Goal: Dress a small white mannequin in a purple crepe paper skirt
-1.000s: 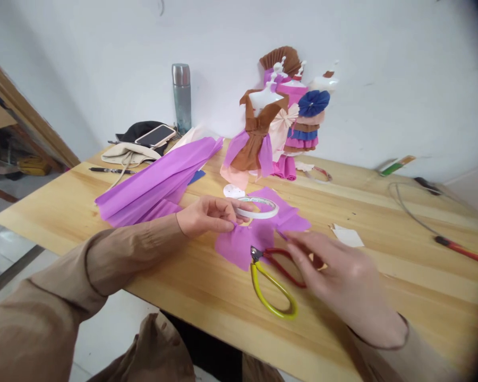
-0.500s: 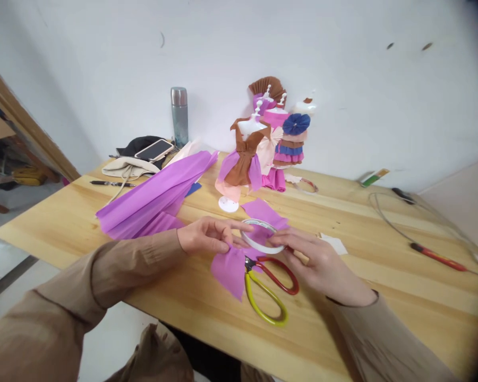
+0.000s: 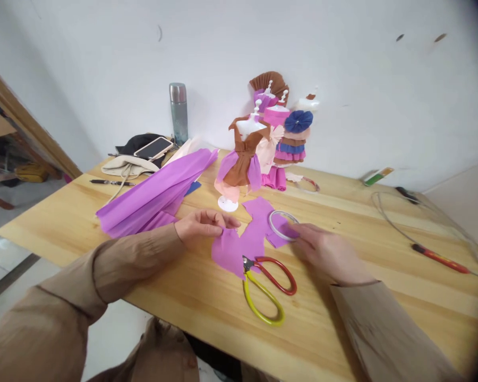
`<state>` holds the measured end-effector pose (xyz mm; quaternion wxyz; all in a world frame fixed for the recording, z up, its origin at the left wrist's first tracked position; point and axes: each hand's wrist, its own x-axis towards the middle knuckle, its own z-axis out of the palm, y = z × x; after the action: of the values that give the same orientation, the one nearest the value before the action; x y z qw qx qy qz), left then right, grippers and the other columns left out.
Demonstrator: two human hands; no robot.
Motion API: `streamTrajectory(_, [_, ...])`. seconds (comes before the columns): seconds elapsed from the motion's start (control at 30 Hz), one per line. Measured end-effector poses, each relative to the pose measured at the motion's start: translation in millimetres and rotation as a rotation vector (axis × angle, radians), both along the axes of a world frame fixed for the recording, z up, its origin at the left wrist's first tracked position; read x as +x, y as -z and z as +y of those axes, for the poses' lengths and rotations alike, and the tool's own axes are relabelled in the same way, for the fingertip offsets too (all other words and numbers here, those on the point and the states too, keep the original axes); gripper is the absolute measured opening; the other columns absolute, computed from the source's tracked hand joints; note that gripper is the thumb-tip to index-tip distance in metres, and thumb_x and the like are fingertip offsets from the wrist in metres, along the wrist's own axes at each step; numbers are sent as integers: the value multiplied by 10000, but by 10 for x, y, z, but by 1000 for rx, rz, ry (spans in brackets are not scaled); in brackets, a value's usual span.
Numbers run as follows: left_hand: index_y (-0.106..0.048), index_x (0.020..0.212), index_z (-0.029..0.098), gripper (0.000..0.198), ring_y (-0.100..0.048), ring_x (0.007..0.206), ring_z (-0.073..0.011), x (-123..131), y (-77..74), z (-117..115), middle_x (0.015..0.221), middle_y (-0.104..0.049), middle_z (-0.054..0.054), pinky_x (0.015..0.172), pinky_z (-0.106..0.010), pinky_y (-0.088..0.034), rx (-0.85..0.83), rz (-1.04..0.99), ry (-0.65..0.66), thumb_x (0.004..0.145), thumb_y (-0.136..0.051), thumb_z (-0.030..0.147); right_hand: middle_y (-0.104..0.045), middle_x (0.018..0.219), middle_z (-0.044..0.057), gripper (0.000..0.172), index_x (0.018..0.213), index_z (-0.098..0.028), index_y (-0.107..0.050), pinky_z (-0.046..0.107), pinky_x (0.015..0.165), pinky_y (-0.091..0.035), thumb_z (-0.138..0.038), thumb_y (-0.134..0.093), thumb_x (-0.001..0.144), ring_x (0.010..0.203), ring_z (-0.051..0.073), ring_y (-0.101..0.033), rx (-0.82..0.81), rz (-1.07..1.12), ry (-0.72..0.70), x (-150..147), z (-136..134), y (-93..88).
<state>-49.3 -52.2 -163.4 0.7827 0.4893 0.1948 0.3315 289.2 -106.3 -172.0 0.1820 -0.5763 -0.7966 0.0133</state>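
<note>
My left hand (image 3: 201,225) pinches the left edge of a small purple crepe paper piece (image 3: 247,239) lying on the wooden table (image 3: 382,276). My right hand (image 3: 326,252) rests on the table with its fingertips at a white tape ring (image 3: 282,225) that lies on the paper's right part; the fingers are blurred. Scissors with one red and one yellow handle (image 3: 265,286) lie just in front of the paper, between my hands.
A long folded purple paper sheet (image 3: 155,193) lies at the left. Small mannequins in paper dresses (image 3: 258,143) stand at the back by a metal flask (image 3: 178,111). A phone on bags (image 3: 153,148) is back left; a pen (image 3: 111,182), cable and red tool (image 3: 438,258) lie around.
The tape ring moved right and now lies flat on the paper under my right fingertips. The purple piece has been spread wider; my left hand still pinches its edge.
</note>
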Motion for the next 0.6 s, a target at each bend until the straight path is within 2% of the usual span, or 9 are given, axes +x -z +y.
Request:
streamTrajectory(0.07, [-704, 654, 135, 286, -679, 947, -190, 1, -33, -6, 1018, -736, -113, 941, -354, -477, 13, -5, -42, 601, -914, 321, -760, 1105, 115, 317, 1090, -202, -730, 405, 768, -599, -247, -472, 912, 911, 267, -744, 90, 94, 4, -17, -9, -32])
streamTrajectory(0.17, [-708, 643, 131, 316, -661, 871, -164, -1, -116, -11, 946, -717, -96, 885, -323, -488, 69, 1, -67, 579, -923, 354, -771, 933, 104, 237, 929, -208, -727, 407, 734, -590, -265, -499, 901, 812, 263, -734, 198, 287, 38, -124, -41, -139])
streamTrajectory(0.27, [-692, 618, 127, 359, -617, 766, -135, -16, -266, -16, 851, -675, -69, 759, -281, -490, 160, 32, -93, 561, -926, 394, -769, 855, 68, 192, 894, -223, -724, 362, 664, -571, -299, -547, 896, 712, 218, -710, 158, 428, 57, -335, -71, -316])
streamTrajectory(0.37, [-688, 649, 131, 342, -575, 719, -121, -32, -508, -29, 757, -627, -40, 706, -266, -475, 298, 115, -137, 627, -886, 410, -761, 833, 54, 198, 885, -216, -721, 322, 611, -541, -365, -592, 886, 656, 180, -671, 97, 533, 50, -588, -32, -537])
streamTrajectory(0.5, [-655, 643, 134, 220, -564, 711, -117, -26, -916, -18, 697, -621, -18, 711, -263, -483, 535, 252, -182, 691, -814, 279, -697, 759, 35, 151, 824, -208, -681, 322, 625, -501, -350, -638, 849, 627, 160, -604, 230, 560, 22, -896, 209, -806])
streamTrajectory(0.6, [-668, 669, 131, 110, -553, 662, -90, -3, -1188, 67, 684, -643, -3, 669, -233, -468, 612, 376, -205, 702, -753, 193, -649, 720, 20, 134, 793, -207, -636, 324, 636, -472, -336, -657, 825, 628, 160, -577, 340, 523, 22, -1091, 476, -926])
